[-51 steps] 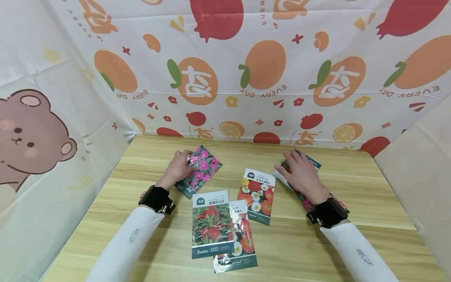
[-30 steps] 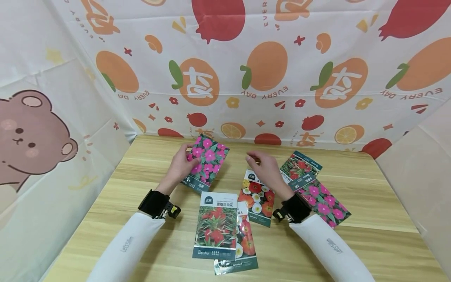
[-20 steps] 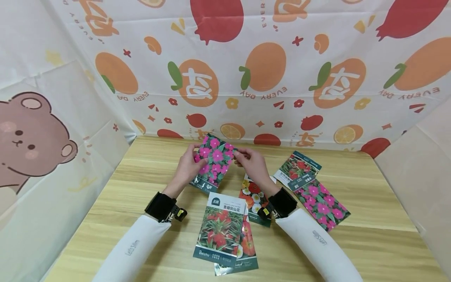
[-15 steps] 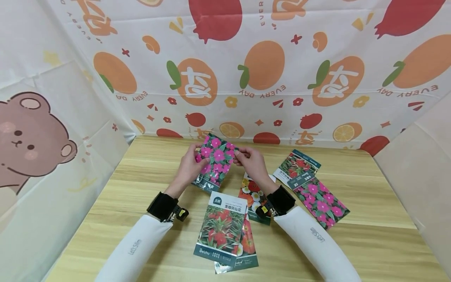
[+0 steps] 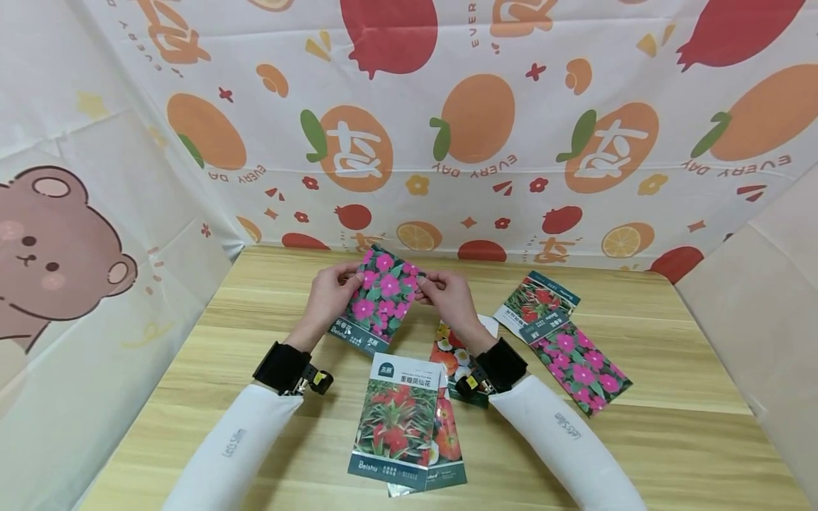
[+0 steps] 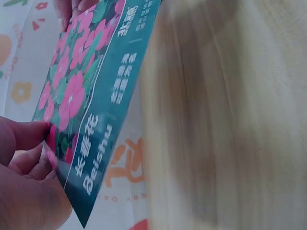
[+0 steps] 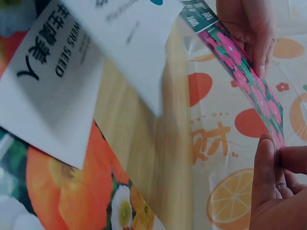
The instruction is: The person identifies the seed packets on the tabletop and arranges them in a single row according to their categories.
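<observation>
Both hands hold one seed packet with pink flowers point(image 5: 383, 294) above the back left of the table. My left hand point(image 5: 329, 298) pinches its left edge between thumb and fingers, while my right hand point(image 5: 450, 294) pinches the right edge. In the left wrist view the packet point(image 6: 91, 91) slants with its green band nearest the camera, and the left thumb point(image 6: 26, 134) presses on its face. In the right wrist view the same packet point(image 7: 244, 81) appears nearly edge-on, a corner between the right thumb point(image 7: 265, 158) and forefinger.
A red-flower seed packet point(image 5: 396, 419) overlaps a poppy packet point(image 5: 450, 447) at the front. Another poppy packet point(image 5: 447, 355) lies partly under the right wrist. At right, a pink-flower packet point(image 5: 581, 365) overlaps a red-flower packet point(image 5: 533, 301). A printed cloth point(image 5: 415, 142) hangs behind the table.
My right hand has left the packets at right and taken the right edge of the pink-flower packet, which my left hand has raised. The front red-flower packet has shifted and turned slightly.
</observation>
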{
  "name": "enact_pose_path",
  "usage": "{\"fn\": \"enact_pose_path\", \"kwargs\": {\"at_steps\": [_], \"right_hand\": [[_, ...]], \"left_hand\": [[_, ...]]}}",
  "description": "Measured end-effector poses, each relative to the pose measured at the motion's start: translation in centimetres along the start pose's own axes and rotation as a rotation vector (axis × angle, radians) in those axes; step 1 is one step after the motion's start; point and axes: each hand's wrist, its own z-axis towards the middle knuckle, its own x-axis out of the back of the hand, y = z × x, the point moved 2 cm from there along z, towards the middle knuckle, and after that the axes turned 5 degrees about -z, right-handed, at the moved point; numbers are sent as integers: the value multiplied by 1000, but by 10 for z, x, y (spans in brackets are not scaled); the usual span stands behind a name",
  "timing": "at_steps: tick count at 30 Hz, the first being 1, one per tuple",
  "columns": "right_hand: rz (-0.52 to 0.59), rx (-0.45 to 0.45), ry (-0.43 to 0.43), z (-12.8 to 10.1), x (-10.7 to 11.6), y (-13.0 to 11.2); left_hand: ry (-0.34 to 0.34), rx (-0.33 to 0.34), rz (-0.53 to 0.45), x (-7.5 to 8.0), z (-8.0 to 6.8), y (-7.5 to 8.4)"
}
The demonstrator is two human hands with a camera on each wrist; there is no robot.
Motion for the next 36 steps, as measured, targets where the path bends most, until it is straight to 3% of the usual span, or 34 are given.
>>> {"fn": "enact_pose_path", "kwargs": {"at_steps": [5, 15, 23, 31, 36], "right_hand": [[-32, -5, -13, -4, 1, 1], [-161, -55, 27, -22, 35, 23], [-271, -42, 53, -34, 61, 30], [-283, -36, 31, -38, 73, 33], [-323, -24, 35, -39, 74, 29]], "left_hand": [[16, 63, 18, 14, 0, -13], [53, 139, 70, 61, -8, -51], [-17, 188, 103, 91, -22, -74], [-90, 206, 217, 101, -28, -81], [-123, 191, 379, 101, -26, -81]]}}
